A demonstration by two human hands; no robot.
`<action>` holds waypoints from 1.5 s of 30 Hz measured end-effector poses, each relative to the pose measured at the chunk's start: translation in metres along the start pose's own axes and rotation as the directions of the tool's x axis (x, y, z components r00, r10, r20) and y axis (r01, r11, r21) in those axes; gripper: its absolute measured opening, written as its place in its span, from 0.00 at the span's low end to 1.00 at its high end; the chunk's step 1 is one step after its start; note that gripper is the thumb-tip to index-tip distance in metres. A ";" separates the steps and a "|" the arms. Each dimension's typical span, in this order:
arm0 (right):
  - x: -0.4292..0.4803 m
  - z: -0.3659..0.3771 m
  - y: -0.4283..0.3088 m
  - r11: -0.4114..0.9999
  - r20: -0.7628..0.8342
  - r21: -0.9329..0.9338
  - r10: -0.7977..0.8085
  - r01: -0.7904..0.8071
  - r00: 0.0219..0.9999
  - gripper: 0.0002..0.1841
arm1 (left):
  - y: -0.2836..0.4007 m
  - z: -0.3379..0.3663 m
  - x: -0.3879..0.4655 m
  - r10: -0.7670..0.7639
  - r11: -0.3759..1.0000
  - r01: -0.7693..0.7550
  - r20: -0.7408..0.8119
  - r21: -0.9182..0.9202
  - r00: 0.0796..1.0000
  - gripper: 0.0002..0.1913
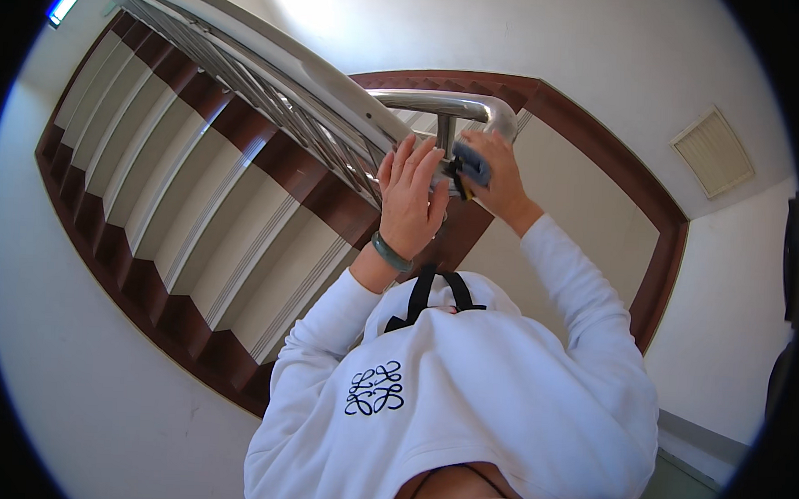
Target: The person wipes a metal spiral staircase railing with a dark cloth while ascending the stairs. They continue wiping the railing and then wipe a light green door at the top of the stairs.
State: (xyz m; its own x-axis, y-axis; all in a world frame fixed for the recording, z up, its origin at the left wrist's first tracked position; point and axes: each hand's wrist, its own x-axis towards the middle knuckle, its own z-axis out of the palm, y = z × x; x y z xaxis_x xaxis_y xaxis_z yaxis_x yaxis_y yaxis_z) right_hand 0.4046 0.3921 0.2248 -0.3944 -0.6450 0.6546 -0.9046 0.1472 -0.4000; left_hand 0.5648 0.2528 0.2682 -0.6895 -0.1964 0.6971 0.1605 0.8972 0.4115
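Observation:
My left hand (409, 194), with a dark green bangle (391, 252) on its wrist, lies with fingers stretched out over the lower end of the stair handrail (333, 82). Whether its palm presses on the rail is hidden. In my right hand (501, 170) is a blue-grey cleaning pad (473, 165), slightly blurred; its exact kind is unclear. Black and yellow parts show at its left side, close to the steel post (446, 135). Just beyond both hands, a bent stainless steel tube (444, 104) curves round above that post.
Pale stairs (222, 237) with dark red-brown edging run along the left, beside metal balusters (260, 89). A pale landing floor (573, 183) lies to the right, bordered by red-brown skirting (670, 259). A vent grille (712, 151) sits on the white wall.

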 end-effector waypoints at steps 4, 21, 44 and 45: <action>0.019 0.001 0.085 0.990 -0.108 -0.020 0.137 -0.140 0.985 0.27 | 0.001 0.024 0.003 -0.027 0.985 0.012 0.086 0.174 0.996 0.18; -0.019 0.009 0.006 0.999 -0.040 -0.042 0.004 -0.005 0.999 0.36 | -0.006 0.034 -0.015 -0.097 0.992 0.103 -0.070 0.079 0.993 0.15; 0.007 0.183 -0.049 0.731 0.139 0.572 0.361 -0.372 0.922 0.20 | -0.066 -0.003 -0.124 -0.570 0.820 0.497 -0.320 -0.284 0.757 0.18; 0.018 0.180 -0.055 0.688 0.254 0.551 0.401 -0.473 0.880 0.21 | -0.068 -0.004 -0.125 -0.568 0.820 0.494 -0.309 -0.288 0.763 0.18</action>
State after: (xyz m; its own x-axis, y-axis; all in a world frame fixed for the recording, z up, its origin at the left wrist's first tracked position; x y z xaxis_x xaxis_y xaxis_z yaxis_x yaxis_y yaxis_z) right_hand 0.4767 0.2374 0.1432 -0.6687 -0.6993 0.2526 -0.3465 -0.0075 -0.9380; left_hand 0.6430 0.2150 0.1553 -0.3986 -0.7817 0.4797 -0.0058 0.5252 0.8510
